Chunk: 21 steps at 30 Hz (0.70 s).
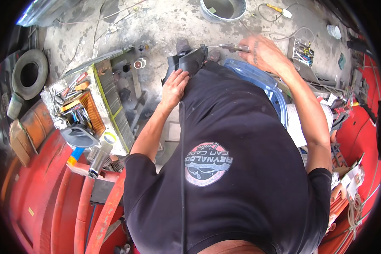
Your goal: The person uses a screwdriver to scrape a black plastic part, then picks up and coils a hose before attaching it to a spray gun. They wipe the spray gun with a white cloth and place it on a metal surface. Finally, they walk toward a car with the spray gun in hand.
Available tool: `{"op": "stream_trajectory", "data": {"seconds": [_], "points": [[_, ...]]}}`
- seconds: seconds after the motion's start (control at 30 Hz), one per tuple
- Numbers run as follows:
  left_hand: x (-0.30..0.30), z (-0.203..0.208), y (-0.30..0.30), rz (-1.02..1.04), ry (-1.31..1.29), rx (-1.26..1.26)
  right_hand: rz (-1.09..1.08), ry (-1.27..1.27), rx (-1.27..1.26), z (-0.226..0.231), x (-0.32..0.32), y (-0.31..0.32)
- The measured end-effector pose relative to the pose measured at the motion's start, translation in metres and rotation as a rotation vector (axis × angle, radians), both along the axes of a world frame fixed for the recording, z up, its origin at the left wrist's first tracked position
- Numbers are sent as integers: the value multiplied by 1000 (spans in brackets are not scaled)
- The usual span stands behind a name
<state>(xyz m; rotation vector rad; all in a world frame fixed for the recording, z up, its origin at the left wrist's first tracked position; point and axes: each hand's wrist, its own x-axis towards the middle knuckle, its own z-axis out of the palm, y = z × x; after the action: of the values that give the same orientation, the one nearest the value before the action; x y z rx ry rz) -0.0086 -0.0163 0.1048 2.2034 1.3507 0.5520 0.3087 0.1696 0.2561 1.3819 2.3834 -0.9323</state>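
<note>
Black part (191,62) at the knees, pliers (233,47) in hand.
We find the left hand (175,89) with fingers laid over the black part; whether they grip it, we cannot tell. We observe the right hand (261,53) closed around the pliers, whose nose points toward the black part's upper end. We note a bucket (207,17) beyond, on the floor (165,25).

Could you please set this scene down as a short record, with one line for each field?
Left hand: laid on a black curved part
Right hand: holding a metal tool
Tool direction: pointing toward the black part
Right of lap: blue translucent plastic item
Ahead on floor: bucket
Far left: tyre
Far right: tray of small tools
Unclear: left thumb's position
</note>
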Motion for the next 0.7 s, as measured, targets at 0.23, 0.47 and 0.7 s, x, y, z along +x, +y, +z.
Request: {"op": "stream_trajectory", "data": {"seconds": [0.23,0.47,0.7], "points": [[4,1,2,120,-61,-19,-8,71,69,-1,4,-9],[0,-10,36,492,-111,-30,-150,206,-201,64,-23,-15],[-17,-50,66,930,-332,-401,-103,310,-88,81,-35,-32]]}}
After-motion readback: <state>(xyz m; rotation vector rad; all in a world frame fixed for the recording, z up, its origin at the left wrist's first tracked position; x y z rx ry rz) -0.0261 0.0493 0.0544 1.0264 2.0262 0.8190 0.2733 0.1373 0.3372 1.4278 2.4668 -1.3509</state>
